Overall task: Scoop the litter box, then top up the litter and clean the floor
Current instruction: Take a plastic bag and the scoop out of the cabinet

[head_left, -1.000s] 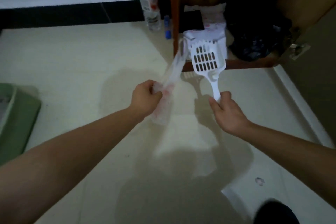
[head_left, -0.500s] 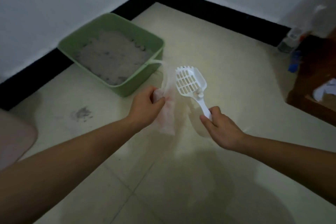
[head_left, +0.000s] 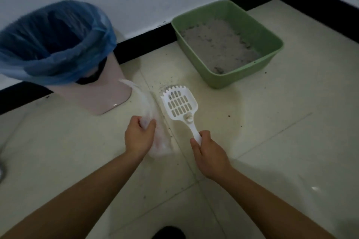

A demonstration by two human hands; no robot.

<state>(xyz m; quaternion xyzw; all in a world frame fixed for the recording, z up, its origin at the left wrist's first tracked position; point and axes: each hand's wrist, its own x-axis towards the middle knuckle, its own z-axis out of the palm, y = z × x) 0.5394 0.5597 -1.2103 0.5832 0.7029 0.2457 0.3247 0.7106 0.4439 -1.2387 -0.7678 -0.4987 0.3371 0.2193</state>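
Observation:
A green litter box (head_left: 271, 32) holding grey litter with dark clumps stands on the floor by the wall, upper right. My right hand (head_left: 208, 152) grips the handle of a white slotted scoop (head_left: 179, 104), whose head points up toward the box and hangs above the floor. My left hand (head_left: 138, 135) holds a thin clear plastic bag (head_left: 144, 103) that trails up and left. Scattered litter grains (head_left: 165, 87) lie on the tiles just beyond the scoop.
A pink bin (head_left: 97, 93) lined with a blue bag (head_left: 56, 40) stands at the left against the wall. A black skirting (head_left: 143, 44) runs along the wall. The cream floor tiles (head_left: 291, 141) carry small dark specks near the box.
The view has swung left from the cabinet to the litter box and bin. Both hands kept their hold on the bag and scoop; the bin has come into sight.

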